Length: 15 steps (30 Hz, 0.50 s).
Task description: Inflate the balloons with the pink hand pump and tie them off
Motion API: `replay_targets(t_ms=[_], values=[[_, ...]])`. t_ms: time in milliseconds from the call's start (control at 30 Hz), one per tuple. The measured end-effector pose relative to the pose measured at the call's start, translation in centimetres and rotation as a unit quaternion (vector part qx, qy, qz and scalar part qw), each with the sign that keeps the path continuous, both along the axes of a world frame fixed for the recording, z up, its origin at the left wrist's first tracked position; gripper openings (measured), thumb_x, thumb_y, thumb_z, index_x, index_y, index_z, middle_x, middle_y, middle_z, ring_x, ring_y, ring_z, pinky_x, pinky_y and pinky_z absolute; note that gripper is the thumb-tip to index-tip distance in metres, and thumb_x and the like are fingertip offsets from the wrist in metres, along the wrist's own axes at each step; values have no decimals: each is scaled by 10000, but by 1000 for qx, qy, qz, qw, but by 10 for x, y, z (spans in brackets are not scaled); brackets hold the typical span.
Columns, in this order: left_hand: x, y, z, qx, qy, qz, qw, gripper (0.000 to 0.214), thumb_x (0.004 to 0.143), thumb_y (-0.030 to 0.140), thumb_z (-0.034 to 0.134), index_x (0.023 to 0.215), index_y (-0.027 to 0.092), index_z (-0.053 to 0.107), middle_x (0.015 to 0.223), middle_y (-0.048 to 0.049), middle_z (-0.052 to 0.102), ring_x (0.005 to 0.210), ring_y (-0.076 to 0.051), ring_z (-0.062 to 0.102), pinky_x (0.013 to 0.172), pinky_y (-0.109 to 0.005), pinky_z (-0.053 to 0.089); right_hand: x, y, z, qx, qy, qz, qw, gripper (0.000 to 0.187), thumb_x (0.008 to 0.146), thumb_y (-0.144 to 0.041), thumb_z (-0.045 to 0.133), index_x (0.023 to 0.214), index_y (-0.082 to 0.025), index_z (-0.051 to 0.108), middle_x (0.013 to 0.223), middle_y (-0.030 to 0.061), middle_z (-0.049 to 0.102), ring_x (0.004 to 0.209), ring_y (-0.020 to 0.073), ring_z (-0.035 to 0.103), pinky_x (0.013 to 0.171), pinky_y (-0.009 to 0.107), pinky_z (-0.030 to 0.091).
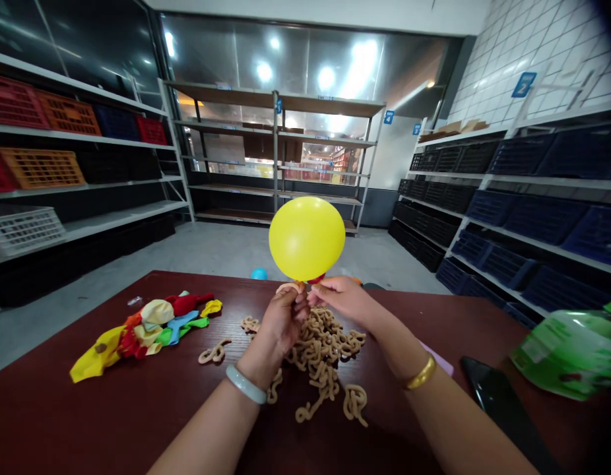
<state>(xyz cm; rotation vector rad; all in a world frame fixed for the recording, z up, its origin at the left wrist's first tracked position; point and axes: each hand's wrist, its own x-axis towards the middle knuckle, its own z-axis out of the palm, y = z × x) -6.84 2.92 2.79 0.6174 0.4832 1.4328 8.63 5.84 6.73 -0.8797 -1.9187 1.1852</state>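
Observation:
A round, inflated yellow balloon (307, 237) stands upright above the table, its neck pointing down. My left hand (287, 313) is closed around that neck. Close beside it, my right hand (342, 297) has its thumb and fingers pressed together just right of the neck; whatever is between them is too small to make out. Below both hands lies a heap of beige, twisted cord-like pieces (325, 346), partly hidden by my left hand. To the left is a pile of limp balloons (157, 320) in yellow, red, cream, blue and green.
On the dark red table (137, 422), a black phone-like slab (498, 396) and a green-and-white pouch (573, 353) lie at the right. A blue balloon (258, 273) shows past the far edge. Shelves with crates (43, 168) line the room.

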Motion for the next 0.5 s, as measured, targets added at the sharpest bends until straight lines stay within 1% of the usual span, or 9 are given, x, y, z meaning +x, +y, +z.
replay_targets(t_ms=[67, 100, 133, 167, 200, 267, 333, 400, 500], values=[[0, -3, 3, 5, -19, -56, 998, 188, 759, 162, 707, 717, 152, 524, 608, 54, 359, 478, -39, 328, 418, -146, 256, -4, 8, -15, 13, -14, -80, 997, 236, 835, -341, 658, 646, -200, 663, 683, 32, 672, 767, 202, 626, 805, 376, 497], [1, -5, 6, -3, -31, -90, 995, 173, 773, 153, 693, 726, 151, 526, 607, 57, 343, 471, -35, 321, 416, -142, 262, -8, 12, -22, 10, -1, -93, 996, 210, 827, -321, 654, 653, -204, 656, 689, 25, 666, 789, 202, 621, 813, 368, 493], [2, -8, 8, -18, -47, -123, 991, 163, 784, 139, 677, 733, 150, 523, 605, 59, 331, 463, -32, 318, 413, -137, 267, -13, 15, -28, -6, 23, -88, 996, 177, 831, -321, 640, 694, -211, 662, 712, 18, 669, 808, 196, 618, 808, 353, 496], [2, -10, 10, -37, -64, -154, 985, 155, 795, 124, 657, 737, 150, 516, 605, 59, 325, 458, -30, 318, 411, -131, 271, -18, 17, -32, -43, 63, -64, 995, 154, 836, -333, 626, 746, -216, 670, 731, 15, 674, 809, 190, 617, 783, 336, 503], [3, -12, 12, -56, -83, -182, 978, 151, 806, 109, 636, 738, 148, 507, 605, 59, 321, 453, -28, 317, 408, -126, 273, -24, 19, -35, -87, 99, -32, 991, 159, 840, -357, 615, 785, -218, 673, 728, 16, 672, 785, 187, 614, 735, 324, 513], [4, -15, 14, -86, -119, -217, 965, 162, 823, 76, 592, 725, 146, 483, 605, 56, 318, 445, -22, 316, 399, -116, 268, -33, 21, -38, -133, 124, 8, 983, 195, 834, -398, 604, 829, -214, 669, 695, 16, 658, 696, 178, 596, 627, 308, 516], [4, -16, 15, -100, -142, -229, 958, 190, 830, 49, 561, 709, 151, 456, 606, 54, 317, 437, -18, 314, 392, -111, 258, -37, 22, -39, -161, 120, 42, 979, 221, 813, -423, 613, 859, -212, 661, 675, 10, 642, 622, 163, 564, 564, 301, 508], [3, -16, 14, -105, -142, -227, 958, 210, 832, 35, 549, 706, 160, 438, 610, 53, 317, 431, -18, 315, 389, -111, 250, -37, 24, -40, -186, 122, 72, 972, 246, 795, -451, 626, 870, -217, 647, 672, 1, 627, 593, 149, 545, 550, 294, 505], [1, -13, 14, -101, -113, -220, 964, 200, 844, 52, 556, 722, 166, 444, 608, 59, 302, 426, -22, 310, 394, -120, 252, -31, 24, -42, -189, 125, 79, 971, 291, 771, -500, 657, 807, -214, 623, 636, -8, 586, 570, 141, 535, 542, 284, 493]])
